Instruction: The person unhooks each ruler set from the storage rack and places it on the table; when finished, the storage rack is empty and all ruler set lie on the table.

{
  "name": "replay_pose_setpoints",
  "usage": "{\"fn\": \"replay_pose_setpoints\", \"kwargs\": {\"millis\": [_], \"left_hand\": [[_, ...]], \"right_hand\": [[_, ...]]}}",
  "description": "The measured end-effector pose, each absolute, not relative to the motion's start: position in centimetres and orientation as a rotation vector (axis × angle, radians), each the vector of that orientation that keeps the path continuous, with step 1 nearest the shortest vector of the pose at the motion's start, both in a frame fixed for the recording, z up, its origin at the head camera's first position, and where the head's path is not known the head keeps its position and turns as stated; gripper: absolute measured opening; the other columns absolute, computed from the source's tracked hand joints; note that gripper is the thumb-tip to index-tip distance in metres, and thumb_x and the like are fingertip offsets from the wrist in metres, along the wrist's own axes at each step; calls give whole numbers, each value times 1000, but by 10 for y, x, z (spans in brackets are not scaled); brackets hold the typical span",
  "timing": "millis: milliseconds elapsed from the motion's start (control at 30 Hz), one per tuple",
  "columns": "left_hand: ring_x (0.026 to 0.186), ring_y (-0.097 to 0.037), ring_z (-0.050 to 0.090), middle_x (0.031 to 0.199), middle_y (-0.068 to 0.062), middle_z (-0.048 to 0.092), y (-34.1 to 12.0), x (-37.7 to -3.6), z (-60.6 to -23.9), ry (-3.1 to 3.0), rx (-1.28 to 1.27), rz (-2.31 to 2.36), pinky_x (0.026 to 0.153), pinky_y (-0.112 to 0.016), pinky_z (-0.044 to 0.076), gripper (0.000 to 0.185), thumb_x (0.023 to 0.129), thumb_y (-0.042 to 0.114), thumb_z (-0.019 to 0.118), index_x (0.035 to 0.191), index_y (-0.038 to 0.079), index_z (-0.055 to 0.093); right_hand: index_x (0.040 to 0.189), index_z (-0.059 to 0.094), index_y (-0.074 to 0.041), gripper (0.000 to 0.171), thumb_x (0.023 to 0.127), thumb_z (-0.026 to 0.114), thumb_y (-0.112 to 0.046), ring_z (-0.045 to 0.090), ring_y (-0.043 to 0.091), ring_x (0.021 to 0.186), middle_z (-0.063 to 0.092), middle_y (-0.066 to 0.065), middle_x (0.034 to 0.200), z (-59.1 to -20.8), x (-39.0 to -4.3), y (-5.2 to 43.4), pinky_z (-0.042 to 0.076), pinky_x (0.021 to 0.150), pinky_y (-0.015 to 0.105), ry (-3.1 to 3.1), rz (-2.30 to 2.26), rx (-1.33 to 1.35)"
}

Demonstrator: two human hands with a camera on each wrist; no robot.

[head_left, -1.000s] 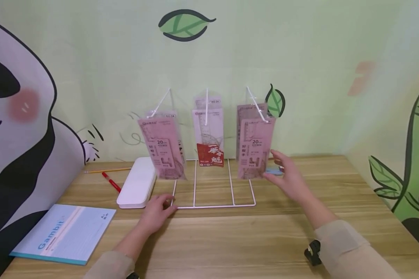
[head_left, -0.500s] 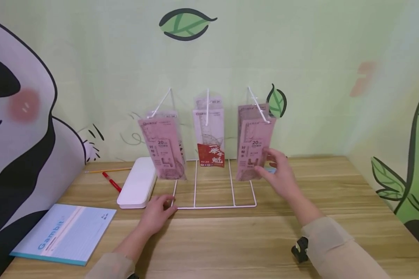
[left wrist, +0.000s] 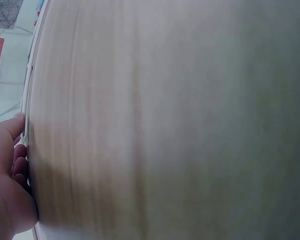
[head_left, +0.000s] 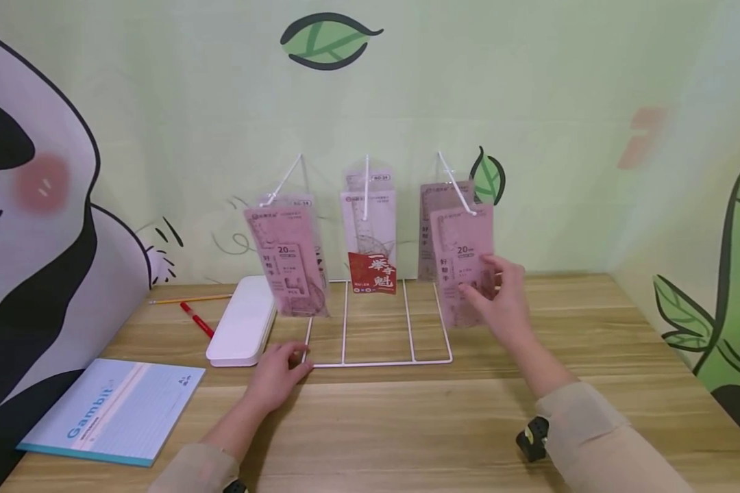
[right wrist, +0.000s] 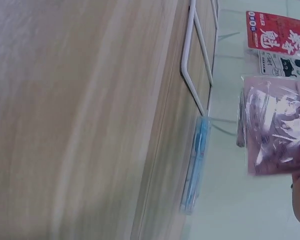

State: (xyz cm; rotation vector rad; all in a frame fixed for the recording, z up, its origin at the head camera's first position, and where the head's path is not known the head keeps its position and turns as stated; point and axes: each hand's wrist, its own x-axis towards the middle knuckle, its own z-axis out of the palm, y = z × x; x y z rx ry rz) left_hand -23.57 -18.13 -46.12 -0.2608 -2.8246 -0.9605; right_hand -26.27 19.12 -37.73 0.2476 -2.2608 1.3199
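A white wire display rack (head_left: 376, 364) stands on the wooden table, its three hooks hung with ruler set packets. My left hand (head_left: 275, 376) holds the rack's front left corner, thumb along the wire and fingers curled in. On the right hook, my right hand (head_left: 506, 301) pinches the front pink ruler set packet (head_left: 459, 257) by its right side, thumb on its face. That packet hangs from the hook's end, with a darker packet (head_left: 427, 229) behind it. Pink packets (head_left: 286, 260) fill the left hook. White packets with a red band (head_left: 372, 274) hang in the middle.
Left of the rack lie a white case (head_left: 242, 322), a red pen (head_left: 196, 320), a pencil (head_left: 191, 300) and a blue notebook (head_left: 114, 411). In the right wrist view, a light blue clear item (right wrist: 195, 165) lies beside the rack. A patterned wall (head_left: 561, 137) stands close behind.
My right hand has reached in from the right and taken hold of the front packet on the right hook. That packet has swung right, away from the one behind. The left hand stays put.
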Motion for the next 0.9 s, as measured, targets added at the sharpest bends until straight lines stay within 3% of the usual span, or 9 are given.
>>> {"fn": "replay_pose_setpoints", "kwargs": {"millis": [267,600,900], "left_hand": [[90,-27,54,93,-10,57,-181,-234,-461,-2808,-257,-973,81,-44,42,28,83,15,70,109,4,64],[91,-28,53,93,-10,57,-180,-234,-460,-2819,-260,-976,82,-45,42,28,84,15,69,109,4,63],[92,-28,54,95,-11,57,-180,-236,-461,-2820,-244,-981,82,-45,42,28,84,17,70,109,5,63]], "right_hand": [[131,36,-2,57,84,68,-3,48,19,87,33,17,117,-367,-257,207,45,68,11,-2232,1325,185],[128,47,0,52,82,71,-4,57,3,67,54,15,110,-350,-242,230,47,50,16,-2208,1257,324],[114,59,-2,39,78,73,0,58,6,58,66,16,94,-341,-232,242,43,40,21,-2172,1229,431]]}}
